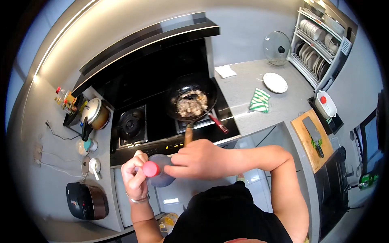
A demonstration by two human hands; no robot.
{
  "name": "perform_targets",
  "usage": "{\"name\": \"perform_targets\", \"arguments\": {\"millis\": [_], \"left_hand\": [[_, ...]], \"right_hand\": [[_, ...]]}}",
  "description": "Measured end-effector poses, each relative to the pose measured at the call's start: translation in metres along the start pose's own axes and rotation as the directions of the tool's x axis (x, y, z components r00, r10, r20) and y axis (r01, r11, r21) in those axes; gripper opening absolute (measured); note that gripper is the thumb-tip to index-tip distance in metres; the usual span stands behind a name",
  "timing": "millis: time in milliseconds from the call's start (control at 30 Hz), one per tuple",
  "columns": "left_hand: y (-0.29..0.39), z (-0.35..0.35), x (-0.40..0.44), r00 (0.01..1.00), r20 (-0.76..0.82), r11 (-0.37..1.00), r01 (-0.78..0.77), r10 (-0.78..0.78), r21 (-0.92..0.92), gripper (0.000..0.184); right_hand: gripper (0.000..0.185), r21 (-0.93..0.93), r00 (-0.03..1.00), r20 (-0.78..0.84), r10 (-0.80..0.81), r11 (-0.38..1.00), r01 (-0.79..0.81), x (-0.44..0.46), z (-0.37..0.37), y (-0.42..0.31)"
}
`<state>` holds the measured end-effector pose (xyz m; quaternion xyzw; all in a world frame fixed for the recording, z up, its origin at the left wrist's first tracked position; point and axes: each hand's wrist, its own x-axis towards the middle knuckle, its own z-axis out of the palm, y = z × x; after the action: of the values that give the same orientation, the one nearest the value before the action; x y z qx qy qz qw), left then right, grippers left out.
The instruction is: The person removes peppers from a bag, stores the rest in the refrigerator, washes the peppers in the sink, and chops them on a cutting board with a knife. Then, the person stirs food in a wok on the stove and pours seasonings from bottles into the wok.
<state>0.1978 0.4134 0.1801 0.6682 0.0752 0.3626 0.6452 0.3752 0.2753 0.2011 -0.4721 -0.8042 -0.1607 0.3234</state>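
Note:
Between my hands, in front of the stove, is a translucent bottle (163,176) with a red cap (151,169) tilted toward me. My left hand (134,175) is closed at the bottle's neck, its thumb beside the cap. My right hand (202,158) has its fingers curled against the bottle's other side; part of its grip is hidden. Beyond my hands, a black wok (212,95) sits on the right burner and holds browned, chopped food (191,106). A spatula with a red handle (219,124) rests in it. The wok's wooden handle (188,135) points toward me.
A pot (94,114), seasoning bottles (65,99) and a rice cooker (86,201) stand at left. On the right counter are a white plate (275,82), a green-striped cloth (259,100), a glass lid (277,47), and a cutting board (302,133) bearing a cleaver (311,128) and chopped greens.

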Motion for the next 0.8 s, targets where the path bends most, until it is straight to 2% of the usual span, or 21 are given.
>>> {"name": "perform_targets", "arguments": {"millis": [67,100,200,233,333,367,467,500,567,600,667,700,733,800], "left_hand": [[-0.004,0.040,0.002,0.999,0.028,0.999,-0.037,0.036,0.040,0.034],[-0.006,0.062,0.003,1.000,0.006,0.999,-0.011,0.010,0.035,0.035],[-0.027,0.124,0.005,1.000,0.004,0.999,-0.008,0.008,0.049,0.034],[-0.036,0.141,0.004,0.999,-0.012,0.995,0.040,-0.039,0.088,0.033],[-0.061,0.196,0.007,0.994,-0.022,0.993,0.109,-0.108,0.037,0.028],[-0.070,0.213,0.009,0.988,-0.048,0.989,0.148,-0.149,-0.020,0.028],[-0.103,0.246,0.015,0.969,0.023,0.969,0.246,-0.246,0.020,0.024],[-0.110,0.256,0.016,0.951,0.033,0.951,0.309,-0.309,-0.022,0.022],[-0.130,0.271,0.016,0.915,0.068,0.908,0.403,-0.398,-0.115,0.020],[-0.144,0.271,0.014,0.905,0.095,0.903,0.422,-0.414,-0.086,0.019],[-0.150,0.288,0.014,0.923,0.061,0.923,0.375,-0.380,0.083,0.018],[-0.162,0.285,0.012,0.927,0.108,0.926,0.338,-0.358,0.167,0.017],[-0.171,0.286,0.012,0.912,0.104,0.913,0.382,-0.398,0.142,0.016],[-0.182,0.287,0.011,0.873,0.091,0.877,0.471,-0.479,0.093,0.016]], "right_hand": [[0.017,-0.003,0.997,-0.061,-0.050,0.999,0.050,-0.027,-0.016,0.010],[0.015,0.045,0.997,-0.078,-0.026,0.999,0.030,-0.042,-0.029,0.015],[0.021,0.116,0.992,-0.023,0.125,0.986,-0.121,-0.092,-0.067,0.029],[0.025,0.133,0.983,0.011,0.186,0.974,-0.185,-0.109,-0.077,0.035],[0.022,0.051,0.947,0.078,0.311,0.948,-0.315,-0.160,-0.107,0.052],[0.018,0.091,0.948,0.127,0.292,0.948,-0.305,-0.172,-0.122,0.060],[0.017,0.140,0.952,0.184,0.246,0.952,-0.273,-0.211,-0.135,0.083],[0.017,0.110,0.944,0.205,0.258,0.953,-0.284,-0.223,-0.135,0.088],[0.017,0.103,0.912,0.238,0.334,0.925,-0.365,-0.245,-0.134,0.097],[0.017,0.095,0.894,0.255,0.369,0.910,-0.403,-0.255,-0.133,0.101],[0.018,0.065,0.843,0.302,0.445,0.873,-0.484,-0.272,-0.129,0.105],[0.019,0.055,0.813,0.316,0.489,0.846,-0.530,-0.279,-0.127,0.106],[0.020,0.045,0.780,0.331,0.530,0.817,-0.574,-0.286,-0.124,0.110],[0.021,0.175,0.707,0.399,0.584,0.708,-0.684,-0.302,-0.117,0.131]]}}
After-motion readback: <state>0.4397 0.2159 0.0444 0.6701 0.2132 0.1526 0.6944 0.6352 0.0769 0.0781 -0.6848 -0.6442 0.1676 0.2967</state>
